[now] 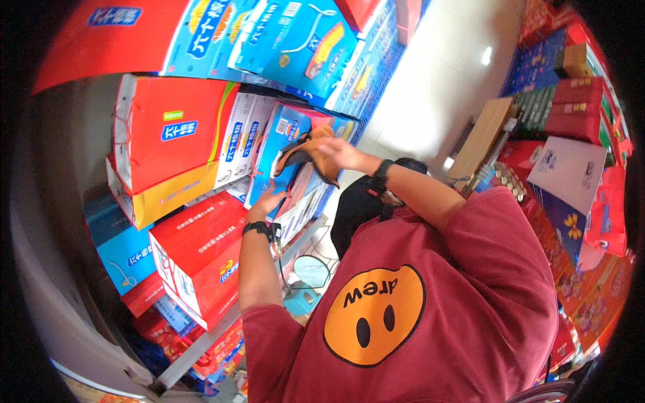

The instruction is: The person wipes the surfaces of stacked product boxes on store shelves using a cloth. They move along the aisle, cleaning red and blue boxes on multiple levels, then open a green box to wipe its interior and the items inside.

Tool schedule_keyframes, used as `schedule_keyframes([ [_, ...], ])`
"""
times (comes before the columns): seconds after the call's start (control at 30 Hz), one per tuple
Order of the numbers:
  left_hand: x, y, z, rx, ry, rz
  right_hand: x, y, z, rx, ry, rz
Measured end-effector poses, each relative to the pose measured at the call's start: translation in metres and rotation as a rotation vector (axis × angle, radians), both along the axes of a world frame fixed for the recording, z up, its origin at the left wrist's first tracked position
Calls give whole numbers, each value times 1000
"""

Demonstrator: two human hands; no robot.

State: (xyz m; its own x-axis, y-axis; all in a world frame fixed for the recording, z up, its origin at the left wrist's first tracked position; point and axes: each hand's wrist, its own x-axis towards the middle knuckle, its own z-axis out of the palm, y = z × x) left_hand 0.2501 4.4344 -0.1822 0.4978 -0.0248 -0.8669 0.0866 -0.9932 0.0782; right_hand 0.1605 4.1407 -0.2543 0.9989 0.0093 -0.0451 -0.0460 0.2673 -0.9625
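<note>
My right hand (344, 153) grips an orange and black cloth (322, 156), which hangs in folds over a blue carton (267, 166) on the shelf. My left hand (268, 200) is at the near end of that carton, its fingers apart and seemingly touching the edge. A black band circles each wrist, and a dark cord hangs by the left one. Beside the blue carton stand white cartons (242, 138) and a red gift box (176, 128) with a yellow side.
Blue boxes (297, 45) with rope handles stand on the upper left. Below lie red cartons (201, 252) above a metal shelf edge (201, 347). A small turquoise stool (300, 300) is on the floor. Across the tiled aisle (428, 75) are stacked gift boxes (574, 108).
</note>
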Motion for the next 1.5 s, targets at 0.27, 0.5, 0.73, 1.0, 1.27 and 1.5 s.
schedule_keyframes([
  [0.27, -11, 9, -21, 119, -191, -11, -79, -137, 3, 825, 447, -140],
  [0.5, -45, 25, -49, -56, -496, -68, -125, -227, 3, 739, 166, -143],
  [0.73, -90, 28, -74, 10, -884, 127, -83, -182, 130, 829, 86, -181],
  [1.0, -79, 13, -79, -81, -1081, 65, -60, -180, 207, 301, -80, -171],
  [1.27, -52, -58, -32, -630, -1355, 185, -3, -193, 256, 580, 137, -251],
  [1.5, 18, -178, 7, -1064, -1198, 416, 106, -245, 209, -761, -551, -45],
])
